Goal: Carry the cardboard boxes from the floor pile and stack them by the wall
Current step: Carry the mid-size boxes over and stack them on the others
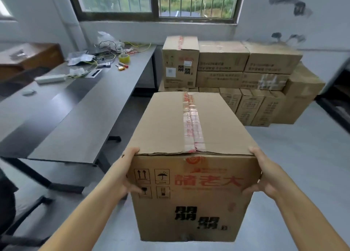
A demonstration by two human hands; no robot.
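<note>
I carry a tall brown cardboard box [189, 129] in front of me, off the floor, its top sealed with red-printed tape. My left hand [125, 175] grips its near left edge, thumb on the front face. My right hand [263, 176] grips the near right edge the same way. Ahead, below the window, a stack of cardboard boxes [236, 80] stands against the wall, several high and wide. A matching box [180, 63] with the same print sits at the stack's left end.
A long dark grey table [79, 106] runs along the left, littered with wires, a tape roll [124, 58] and a power strip. A brown wooden cabinet [28, 59] is at far left. Dark furniture edges the far right. Grey floor lies between me and the stack.
</note>
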